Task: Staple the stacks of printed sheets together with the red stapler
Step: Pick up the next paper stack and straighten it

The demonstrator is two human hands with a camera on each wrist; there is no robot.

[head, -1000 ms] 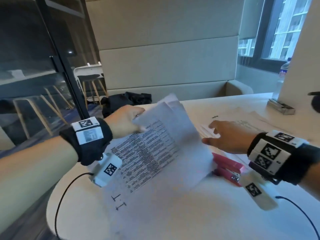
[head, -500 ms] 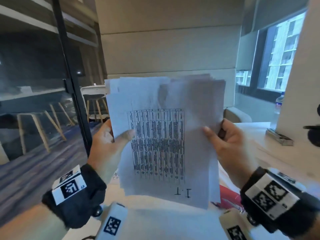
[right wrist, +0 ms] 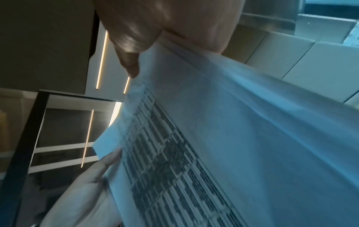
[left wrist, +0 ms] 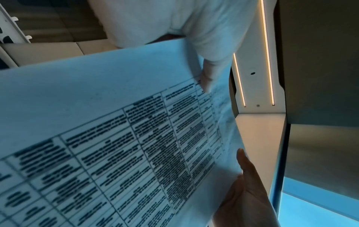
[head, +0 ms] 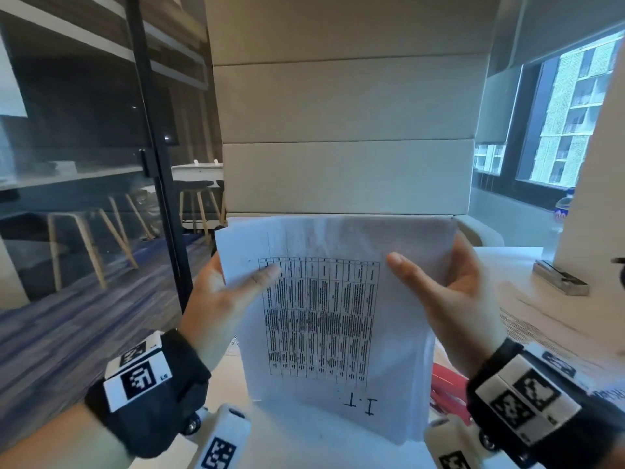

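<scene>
I hold a stack of printed sheets (head: 324, 319) upright over the white table (head: 304, 445); it carries a table of text with "1.1" upside down near its lower edge. My left hand (head: 230, 296) grips its left edge with the thumb across the print. My right hand (head: 446, 292) grips the right edge the same way. The stack's top edges look even. The red stapler (head: 446, 384) lies on the table behind the stack's lower right corner, mostly hidden by my right wrist. Both wrist views are filled by the printed sheets (left wrist: 116, 130) (right wrist: 233, 145).
More printed sheets (head: 541, 330) lie spread over the table at the right. A small metal box (head: 561, 282) sits at the far right by a white pillar. A padded wall (head: 345, 170) stands behind, and a glass partition with a black frame (head: 152, 164) on the left.
My left hand lifted the stack off the table and my right hand left the other sheets to take its right edge. The fanned top edges have come level, and the stack sits lower.
</scene>
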